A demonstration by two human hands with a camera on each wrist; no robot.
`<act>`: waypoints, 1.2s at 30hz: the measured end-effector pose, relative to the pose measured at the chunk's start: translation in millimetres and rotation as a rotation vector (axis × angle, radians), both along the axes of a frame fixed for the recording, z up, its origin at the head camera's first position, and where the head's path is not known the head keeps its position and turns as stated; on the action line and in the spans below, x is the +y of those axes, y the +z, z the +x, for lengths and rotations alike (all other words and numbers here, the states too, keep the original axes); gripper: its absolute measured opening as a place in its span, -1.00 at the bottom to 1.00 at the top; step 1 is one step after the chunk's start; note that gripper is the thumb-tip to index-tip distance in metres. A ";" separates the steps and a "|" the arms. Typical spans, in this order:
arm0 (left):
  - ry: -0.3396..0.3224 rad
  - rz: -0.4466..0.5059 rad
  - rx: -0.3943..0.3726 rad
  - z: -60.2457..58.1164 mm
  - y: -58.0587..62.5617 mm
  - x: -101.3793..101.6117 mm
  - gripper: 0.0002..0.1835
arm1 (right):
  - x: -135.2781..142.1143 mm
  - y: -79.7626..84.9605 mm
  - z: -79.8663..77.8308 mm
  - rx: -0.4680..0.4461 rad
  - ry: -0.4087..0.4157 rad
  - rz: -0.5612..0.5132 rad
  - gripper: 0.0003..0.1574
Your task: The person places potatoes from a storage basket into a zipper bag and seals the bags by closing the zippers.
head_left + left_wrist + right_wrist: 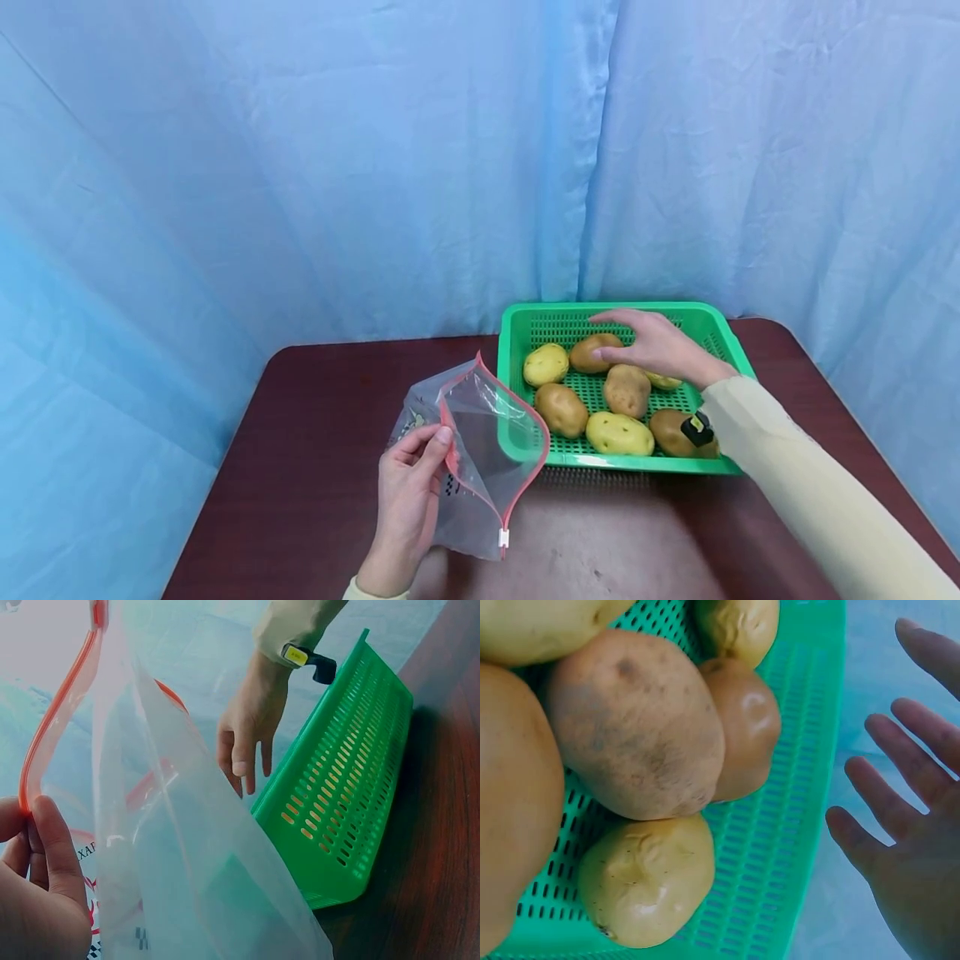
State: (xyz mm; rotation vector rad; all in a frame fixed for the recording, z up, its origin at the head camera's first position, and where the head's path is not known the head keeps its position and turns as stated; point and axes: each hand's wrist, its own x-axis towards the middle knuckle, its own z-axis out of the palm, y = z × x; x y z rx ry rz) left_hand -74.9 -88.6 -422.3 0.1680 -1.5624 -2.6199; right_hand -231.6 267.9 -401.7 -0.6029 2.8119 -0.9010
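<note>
1. The left hand (408, 492) is pinching one edge of the red-zipped slider bag (480, 454) between thumb and fingers, at the near left corner of the green basket (637, 460).
2. The bag's mouth is gaping toward the basket, its long axis running from a peaked far corner to the white slider (504, 538) at the near end.
3. The bag is showing black letters, "XA" among them, plus red print and black checks; its remaining wording is staying hidden.
4. The right hand (656, 343) is hovering over the basket, thumb and fingers standing apart, above a brown potato (588, 352).
5. A yellow potato (619, 434) is lying lengthwise along the basket's near wall.
6. A black wrist device (697, 428) is bearing an unreadable yellow label.
</note>
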 end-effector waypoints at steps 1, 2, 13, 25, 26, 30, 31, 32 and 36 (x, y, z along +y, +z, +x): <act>-0.001 0.002 0.001 0.3 -0.1 -0.7 -0.81 | 0.4 -2.3 -2.3 -0.012 -0.002 0.000 -0.24; -0.001 0.004 0.000 0.6 -0.3 -1.3 -0.81 | 0.5 -4.6 -4.4 -0.024 -0.003 0.000 -0.23; -0.006 -0.008 -0.019 4.5 0.8 -6.3 -0.84 | -0.4 -21.9 -16.7 -0.130 0.021 -0.002 -0.18; -0.024 0.010 -0.006 6.5 -1.4 -6.3 -0.79 | 1.4 -36.6 -20.2 -0.178 0.015 0.040 -0.16; -0.024 0.008 -0.008 6.5 -1.4 -6.2 -0.79 | 1.4 -37.6 -20.6 -0.173 0.017 0.039 -0.17; -0.017 0.003 -0.019 6.4 -0.8 -6.1 -0.79 | 0.6 -41.1 -22.1 -0.142 0.036 0.048 -0.21; -0.016 0.003 -0.020 6.4 -0.7 -6.0 -0.79 | 0.4 -41.8 -22.5 -0.134 0.041 0.052 -0.21; -0.015 0.004 -0.020 6.5 -0.6 -6.0 -0.79 | 0.0 -42.6 -22.9 -0.125 0.047 0.059 -0.22; -0.010 0.006 -0.014 6.5 -0.5 -6.4 -0.79 | -3.0 -44.0 -26.7 -0.098 0.076 0.083 -0.22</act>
